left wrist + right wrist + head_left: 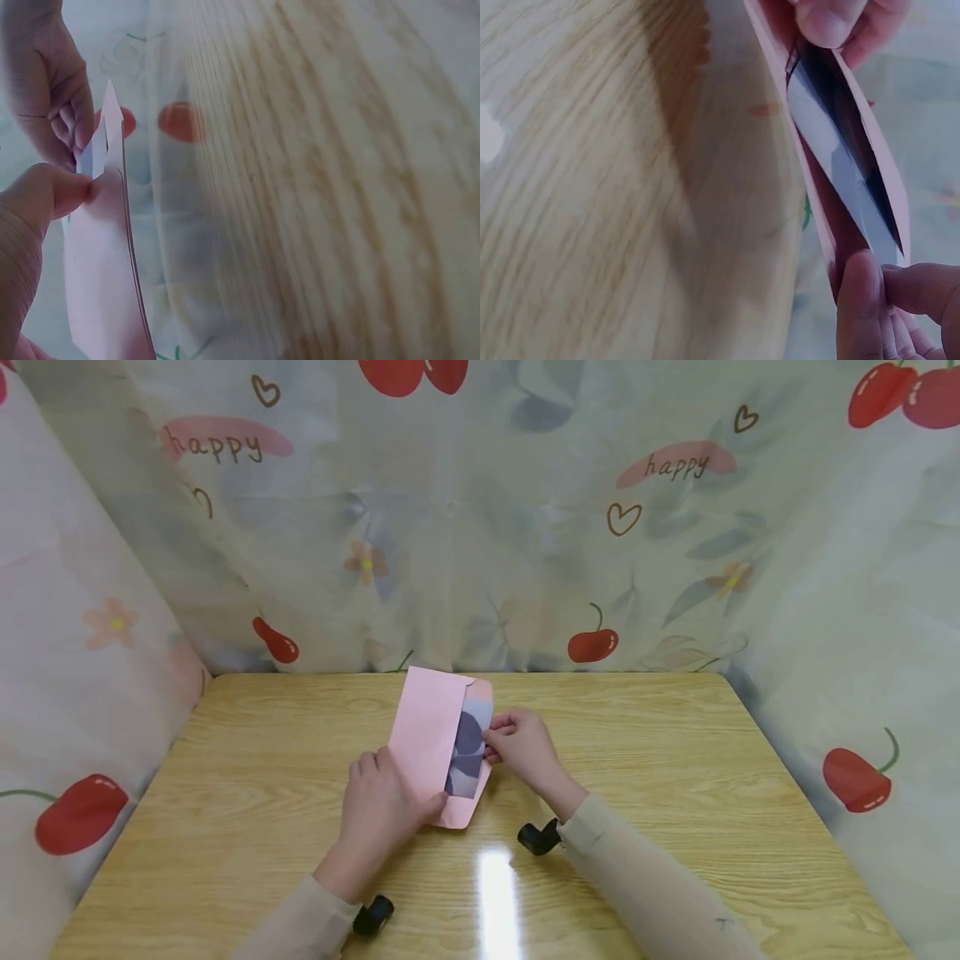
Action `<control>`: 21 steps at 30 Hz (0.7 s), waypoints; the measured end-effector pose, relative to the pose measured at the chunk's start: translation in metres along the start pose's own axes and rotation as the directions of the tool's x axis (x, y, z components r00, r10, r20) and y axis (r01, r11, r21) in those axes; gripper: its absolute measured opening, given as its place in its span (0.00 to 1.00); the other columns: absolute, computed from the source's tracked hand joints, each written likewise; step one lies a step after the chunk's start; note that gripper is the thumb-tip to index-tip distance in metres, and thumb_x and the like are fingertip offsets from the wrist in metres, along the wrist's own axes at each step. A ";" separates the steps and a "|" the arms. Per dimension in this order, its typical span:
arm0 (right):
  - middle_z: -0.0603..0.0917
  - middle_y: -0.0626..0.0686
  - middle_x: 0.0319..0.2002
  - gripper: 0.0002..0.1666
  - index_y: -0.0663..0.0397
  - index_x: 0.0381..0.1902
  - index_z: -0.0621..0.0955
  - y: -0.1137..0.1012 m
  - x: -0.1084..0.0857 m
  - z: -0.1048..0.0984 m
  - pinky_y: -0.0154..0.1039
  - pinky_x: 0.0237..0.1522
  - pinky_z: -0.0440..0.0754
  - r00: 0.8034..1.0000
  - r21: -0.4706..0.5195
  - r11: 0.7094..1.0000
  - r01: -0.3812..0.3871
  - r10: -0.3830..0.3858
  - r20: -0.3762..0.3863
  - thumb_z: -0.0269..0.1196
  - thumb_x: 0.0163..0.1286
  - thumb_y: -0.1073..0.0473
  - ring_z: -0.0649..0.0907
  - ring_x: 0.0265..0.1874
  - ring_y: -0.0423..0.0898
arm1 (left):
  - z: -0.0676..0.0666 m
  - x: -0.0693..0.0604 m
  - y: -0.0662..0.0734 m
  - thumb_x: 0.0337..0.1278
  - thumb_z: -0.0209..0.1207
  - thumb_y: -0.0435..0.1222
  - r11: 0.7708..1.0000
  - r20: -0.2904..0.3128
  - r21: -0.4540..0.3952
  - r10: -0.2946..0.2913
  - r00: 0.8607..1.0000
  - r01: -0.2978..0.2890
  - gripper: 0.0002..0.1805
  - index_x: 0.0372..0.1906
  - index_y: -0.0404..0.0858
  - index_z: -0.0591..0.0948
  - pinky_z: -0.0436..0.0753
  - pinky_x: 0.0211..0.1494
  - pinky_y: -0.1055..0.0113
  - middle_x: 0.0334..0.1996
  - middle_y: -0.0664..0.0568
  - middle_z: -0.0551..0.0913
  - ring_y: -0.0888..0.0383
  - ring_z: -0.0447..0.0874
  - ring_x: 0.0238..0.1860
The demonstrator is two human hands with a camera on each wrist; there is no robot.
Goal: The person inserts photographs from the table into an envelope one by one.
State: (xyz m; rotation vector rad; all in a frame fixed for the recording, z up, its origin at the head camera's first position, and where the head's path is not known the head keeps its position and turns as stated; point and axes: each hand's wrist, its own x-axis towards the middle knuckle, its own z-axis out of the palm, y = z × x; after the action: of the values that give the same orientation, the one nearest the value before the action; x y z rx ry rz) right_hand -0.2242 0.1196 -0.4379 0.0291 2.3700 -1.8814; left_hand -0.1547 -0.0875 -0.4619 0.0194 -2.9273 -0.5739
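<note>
A pink envelope (423, 718) is held up slanted above the table, its opening towards the right. My left hand (381, 806) grips its lower left part, thumb at the lower end of the opening. A card (467, 756) with a grey and pale blue pattern shows in the opening, the rest of it hidden inside. At the card's right edge, my right hand (527, 752) pinches it between thumb and fingers. The right wrist view shows the card (829, 139) between the envelope's two walls, with my right hand (889, 311) at its near end.
The wooden table (637, 760) carries a bright light reflection near its front. Patterned cloth (480, 527) with cherries and hearts hangs behind it and at both sides. A small black device (538, 837) sits at the right wrist, another (373, 916) at the left.
</note>
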 end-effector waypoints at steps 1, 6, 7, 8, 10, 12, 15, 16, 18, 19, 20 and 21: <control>0.84 0.60 0.28 0.09 0.67 0.39 0.77 0.001 0.000 0.001 0.50 0.33 0.83 1.000 0.003 1.000 -0.003 0.003 0.000 0.65 0.63 0.68 0.86 0.26 0.53 | 0.000 0.000 0.001 0.29 0.67 0.67 1.000 0.010 0.000 -0.005 1.000 0.005 0.57 0.53 0.23 0.67 0.73 0.47 0.52 0.43 0.35 0.70 0.42 0.68 0.45; 0.83 0.60 0.30 0.10 0.65 0.39 0.77 0.003 0.002 0.008 0.43 0.29 0.84 0.999 0.001 1.000 -0.031 0.031 0.013 0.66 0.63 0.66 0.86 0.25 0.52 | -0.001 -0.003 0.003 0.29 0.67 0.67 1.000 0.039 -0.025 -0.016 0.999 0.017 0.57 0.53 0.23 0.67 0.73 0.47 0.52 0.43 0.35 0.70 0.42 0.68 0.46; 0.83 0.60 0.30 0.10 0.64 0.39 0.77 0.004 0.002 0.009 0.42 0.29 0.84 0.999 -0.005 0.999 -0.035 0.035 0.018 0.66 0.64 0.66 0.86 0.25 0.52 | -0.001 -0.004 0.004 0.29 0.67 0.68 0.999 0.043 -0.031 -0.015 0.999 0.016 0.57 0.53 0.23 0.68 0.73 0.47 0.53 0.43 0.36 0.70 0.42 0.68 0.45; 0.83 0.60 0.30 0.10 0.64 0.39 0.77 0.004 0.002 0.011 0.42 0.29 0.84 0.999 -0.010 0.999 -0.037 0.038 0.020 0.66 0.64 0.66 0.86 0.25 0.51 | -0.001 -0.004 0.005 0.29 0.67 0.68 0.999 0.046 -0.034 -0.012 0.999 0.014 0.57 0.53 0.23 0.68 0.73 0.47 0.53 0.43 0.36 0.70 0.42 0.68 0.45; 0.83 0.59 0.30 0.09 0.63 0.39 0.77 0.006 0.003 0.015 0.41 0.28 0.84 0.999 -0.028 0.999 -0.041 0.042 0.023 0.66 0.64 0.65 0.86 0.25 0.50 | -0.002 -0.005 0.007 0.29 0.67 0.68 0.999 0.054 -0.037 -0.011 0.998 0.013 0.57 0.52 0.23 0.68 0.73 0.46 0.53 0.43 0.36 0.70 0.43 0.68 0.45; 0.83 0.58 0.29 0.09 0.62 0.39 0.77 0.006 0.003 0.018 0.40 0.28 0.83 0.999 -0.048 0.998 -0.037 0.038 0.021 0.66 0.64 0.64 0.86 0.25 0.50 | -0.002 -0.006 0.009 0.29 0.66 0.69 0.999 0.055 -0.032 -0.010 0.998 0.012 0.57 0.52 0.23 0.68 0.73 0.45 0.54 0.42 0.36 0.70 0.43 0.68 0.44; 0.83 0.57 0.29 0.08 0.61 0.38 0.78 0.007 0.003 0.021 0.40 0.28 0.83 0.999 -0.079 0.997 -0.026 0.028 0.017 0.65 0.65 0.63 0.86 0.25 0.49 | -0.003 -0.007 0.009 0.29 0.67 0.68 1.000 0.035 -0.031 -0.001 0.999 0.002 0.56 0.50 0.22 0.69 0.73 0.43 0.54 0.41 0.36 0.70 0.43 0.68 0.43; 0.84 0.57 0.29 0.07 0.61 0.38 0.79 0.007 0.003 0.022 0.39 0.28 0.83 1.000 -0.090 0.996 -0.017 0.019 0.019 0.65 0.65 0.63 0.86 0.25 0.48 | -0.002 -0.008 0.009 0.30 0.67 0.68 1.000 0.029 -0.031 0.001 1.000 0.000 0.56 0.50 0.22 0.69 0.73 0.43 0.54 0.40 0.36 0.70 0.43 0.68 0.43; 0.84 0.57 0.29 0.07 0.62 0.39 0.80 0.007 0.003 0.022 0.39 0.28 0.83 0.999 -0.108 0.994 0.004 0.000 0.033 0.65 0.65 0.64 0.86 0.26 0.48 | -0.002 -0.008 0.009 0.30 0.67 0.68 1.000 0.019 -0.030 0.003 1.000 -0.003 0.56 0.50 0.22 0.69 0.74 0.43 0.54 0.40 0.35 0.70 0.43 0.68 0.43; 0.84 0.57 0.30 0.06 0.62 0.39 0.81 0.008 0.003 0.022 0.39 0.29 0.83 0.999 -0.119 0.993 0.012 -0.008 0.041 0.64 0.66 0.64 0.86 0.26 0.48 | -0.002 -0.009 0.009 0.29 0.67 0.68 1.000 0.017 -0.030 0.003 1.000 -0.003 0.56 0.50 0.22 0.69 0.74 0.43 0.53 0.40 0.35 0.70 0.42 0.68 0.43; 0.84 0.57 0.30 0.06 0.62 0.40 0.81 0.008 0.002 0.023 0.39 0.29 0.83 0.999 -0.126 0.992 0.022 -0.015 0.052 0.63 0.66 0.64 0.86 0.27 0.48 | -0.002 -0.009 0.008 0.30 0.67 0.68 1.000 0.017 -0.028 0.002 1.000 -0.002 0.56 0.50 0.22 0.68 0.74 0.44 0.53 0.41 0.35 0.70 0.42 0.68 0.44; 0.84 0.57 0.30 0.07 0.63 0.40 0.82 0.009 0.002 0.023 0.39 0.29 0.83 0.998 -0.134 0.991 0.029 -0.021 0.066 0.63 0.66 0.65 0.85 0.27 0.48 | -0.002 -0.009 0.008 0.30 0.67 0.68 1.000 0.017 -0.025 0.002 1.000 -0.001 0.56 0.50 0.22 0.68 0.74 0.44 0.53 0.41 0.35 0.70 0.42 0.68 0.44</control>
State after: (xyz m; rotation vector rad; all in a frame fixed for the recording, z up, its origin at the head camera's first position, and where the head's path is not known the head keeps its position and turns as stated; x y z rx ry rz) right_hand -0.2237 0.0993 -0.4515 -0.0721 2.4587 -1.7008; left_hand -0.1453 -0.0806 -0.4588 0.0093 -2.9358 -0.6127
